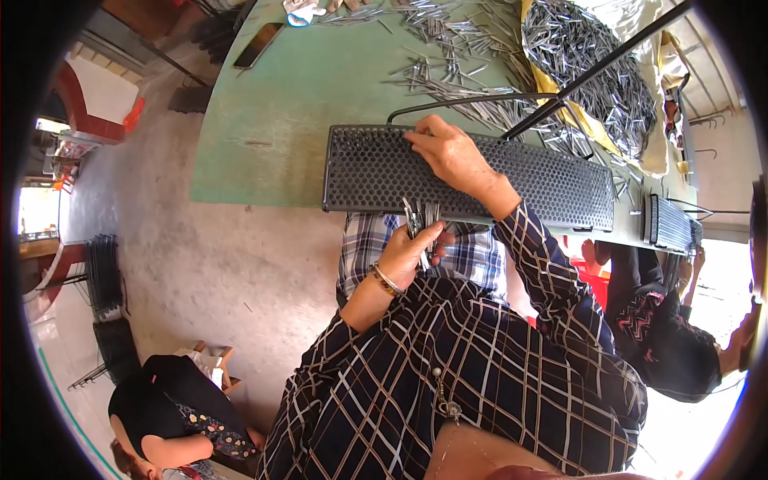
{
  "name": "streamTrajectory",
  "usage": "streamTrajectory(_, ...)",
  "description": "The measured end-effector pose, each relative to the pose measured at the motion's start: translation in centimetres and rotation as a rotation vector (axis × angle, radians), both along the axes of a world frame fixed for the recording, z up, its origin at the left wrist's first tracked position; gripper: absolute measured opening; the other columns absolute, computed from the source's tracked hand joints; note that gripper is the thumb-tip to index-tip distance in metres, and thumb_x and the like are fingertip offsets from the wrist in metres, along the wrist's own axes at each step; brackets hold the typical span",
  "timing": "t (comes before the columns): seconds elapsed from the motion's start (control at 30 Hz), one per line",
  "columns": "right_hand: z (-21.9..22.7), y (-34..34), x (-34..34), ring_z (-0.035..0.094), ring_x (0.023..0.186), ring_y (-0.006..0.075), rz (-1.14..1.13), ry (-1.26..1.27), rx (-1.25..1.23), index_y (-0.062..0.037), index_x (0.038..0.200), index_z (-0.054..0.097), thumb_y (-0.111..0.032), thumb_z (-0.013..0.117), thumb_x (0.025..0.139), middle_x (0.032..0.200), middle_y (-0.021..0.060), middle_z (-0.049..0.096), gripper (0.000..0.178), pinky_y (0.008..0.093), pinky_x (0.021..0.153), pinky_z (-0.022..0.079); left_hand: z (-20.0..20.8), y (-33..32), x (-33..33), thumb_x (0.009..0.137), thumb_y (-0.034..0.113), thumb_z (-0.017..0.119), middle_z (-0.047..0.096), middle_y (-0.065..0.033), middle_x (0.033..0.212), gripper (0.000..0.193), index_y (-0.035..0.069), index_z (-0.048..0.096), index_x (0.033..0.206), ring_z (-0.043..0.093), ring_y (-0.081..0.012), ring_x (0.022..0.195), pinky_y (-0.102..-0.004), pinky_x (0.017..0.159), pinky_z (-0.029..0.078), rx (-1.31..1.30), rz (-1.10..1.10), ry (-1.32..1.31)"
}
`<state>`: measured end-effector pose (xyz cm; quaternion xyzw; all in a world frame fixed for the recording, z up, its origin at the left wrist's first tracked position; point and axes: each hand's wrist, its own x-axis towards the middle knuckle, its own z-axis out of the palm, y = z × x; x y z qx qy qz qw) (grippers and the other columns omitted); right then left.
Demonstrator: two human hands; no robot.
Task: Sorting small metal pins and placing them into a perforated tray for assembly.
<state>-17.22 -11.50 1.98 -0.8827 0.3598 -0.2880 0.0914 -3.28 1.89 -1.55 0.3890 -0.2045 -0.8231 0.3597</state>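
Observation:
A long black perforated metal panel [368, 172] with a raised rim lies at the table's near edge, over my lap. A bent black rod frame [472, 102] rises behind it. Below the panel's near edge, my left hand [408, 250], with bracelets at the wrist, is closed round a bundle of thin metal pins [414, 218] whose ends stick up. Over the panel's upper left part, my right hand [454, 156] has its thumb and fingertips pinched together at the holes. Whatever sits between those fingertips is too small to make out.
Loose metal pins [448, 48] are strewn across the green table [272, 120]. A large sack of pins [576, 64] stands at the far right. A phone [259, 45] lies far left. Another person [664, 328] sits right, beside a second panel [668, 222]; one more person [184, 408] is lower left.

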Motion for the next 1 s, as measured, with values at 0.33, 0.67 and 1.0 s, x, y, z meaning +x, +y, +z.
streamTrajectory(0.33,1.8,5.1,-1.8,0.056,0.059,0.0125,-0.042,-0.394,0.807,0.0026,0.088,0.068,-0.021,0.068,0.083,0.07,0.0092,0.065,0.024,0.0282,0.053,0.045,1.3,-0.9,0.2,0.086,0.022,0.066,0.066,-0.007,0.083,0.02,0.005,0.062,0.096,0.06,-0.0118,0.067,-0.0241,0.053,0.046,-0.099,0.179,0.021)
streamTrajectory(0.67,1.4,5.7,-2.1,0.05,0.057,0.0048,-0.179,-0.47,1.031,0.0003,0.093,0.069,-0.022,0.067,0.085,0.064,0.0005,0.06,0.023,0.0206,0.05,0.041,1.5,-1.2,-0.2,0.086,0.018,0.064,0.064,-0.0041,0.087,0.018,0.005,0.06,0.097,0.061,-0.0121,0.071,-0.0238,0.056,0.049,-0.091,0.207,0.001)
streamTrajectory(1.0,1.7,6.1,-2.0,0.053,0.056,0.0059,-0.225,-0.555,1.143,0.003,0.09,0.069,-0.023,0.069,0.083,0.064,0.0028,0.061,0.027,0.021,0.048,0.043,2.7,-1.0,-0.2,0.088,0.02,0.061,0.065,-0.0053,0.09,0.021,0.005,0.058,0.102,0.063,-0.014,0.077,-0.0263,0.062,0.053,-0.083,0.209,-0.014)
